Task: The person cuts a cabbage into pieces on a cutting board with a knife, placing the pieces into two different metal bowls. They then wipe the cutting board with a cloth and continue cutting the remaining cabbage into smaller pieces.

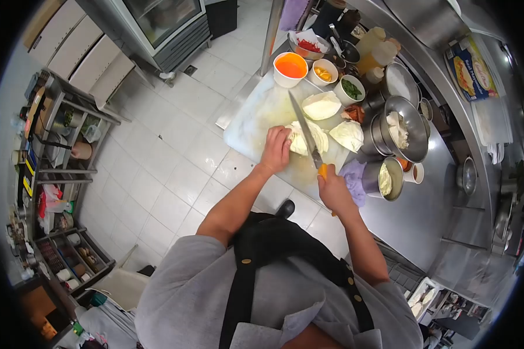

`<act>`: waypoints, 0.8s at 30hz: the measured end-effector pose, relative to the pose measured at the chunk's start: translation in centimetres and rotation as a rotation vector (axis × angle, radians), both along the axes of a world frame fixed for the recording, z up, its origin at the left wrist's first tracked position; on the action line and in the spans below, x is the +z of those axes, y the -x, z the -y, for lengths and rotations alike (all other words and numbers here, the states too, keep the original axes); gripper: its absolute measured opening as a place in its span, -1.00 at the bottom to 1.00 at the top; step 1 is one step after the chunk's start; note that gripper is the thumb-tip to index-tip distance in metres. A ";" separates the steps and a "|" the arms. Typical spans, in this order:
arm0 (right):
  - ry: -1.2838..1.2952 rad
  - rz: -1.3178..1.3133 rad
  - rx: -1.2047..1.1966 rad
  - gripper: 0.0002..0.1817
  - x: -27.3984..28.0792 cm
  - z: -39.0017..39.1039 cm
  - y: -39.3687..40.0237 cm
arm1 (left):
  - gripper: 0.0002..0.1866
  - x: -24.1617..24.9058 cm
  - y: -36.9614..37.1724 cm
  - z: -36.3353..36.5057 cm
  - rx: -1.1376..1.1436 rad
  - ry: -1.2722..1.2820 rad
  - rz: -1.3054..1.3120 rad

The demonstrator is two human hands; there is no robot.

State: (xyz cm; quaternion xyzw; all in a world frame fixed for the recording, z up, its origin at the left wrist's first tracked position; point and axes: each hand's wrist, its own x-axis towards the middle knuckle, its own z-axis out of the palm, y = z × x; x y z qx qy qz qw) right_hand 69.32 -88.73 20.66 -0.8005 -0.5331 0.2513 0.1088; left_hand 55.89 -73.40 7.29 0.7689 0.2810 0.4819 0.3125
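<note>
My right hand point(335, 191) is closed round the orange handle of a long kitchen knife point(305, 128). The blade points away from me and lies across a cut piece of pale cabbage point(297, 143). My left hand point(277, 149) presses curled fingers against the left side of that piece, holding it on the white cutting board point(247, 119). Beyond the blade sits a cabbage wedge point(322, 106), and a second wedge point(347, 136) lies to its right. A crumpled purple cloth point(353, 177) is just right of my knife hand.
Along the board's far side stand tubs of orange liquid point(290, 66), yellow pieces point(323, 72) and chopped greens point(351, 88). Metal bowls point(416, 142) and a steel pot point(393, 177) with cabbage crowd the right. A shelf rack point(70, 134) stands across the tiled floor.
</note>
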 end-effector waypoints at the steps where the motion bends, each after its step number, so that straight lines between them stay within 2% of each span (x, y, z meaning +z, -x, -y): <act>1: -0.015 0.004 -0.011 -0.67 0.8 1.0 0.4 | -0.72 -0.2 0.0 -0.1 -0.002 0.014 0.003; 5: 0.058 -0.021 -0.065 -0.70 1.9 2.8 1.6 | -0.72 -0.3 0.1 -0.2 0.018 0.023 0.007; 8: 0.010 0.035 -0.005 -0.70 1.2 3.7 1.9 | -0.74 -0.1 0.2 -0.3 0.015 0.039 0.022; 20: 0.115 0.163 0.091 -0.67 2.9 2.2 1.0 | -0.76 -0.3 0.2 -0.5 0.016 0.053 0.026; 24: 0.113 0.128 0.086 -0.68 2.7 1.9 0.9 | -0.76 -0.5 0.2 -0.5 0.023 0.042 0.025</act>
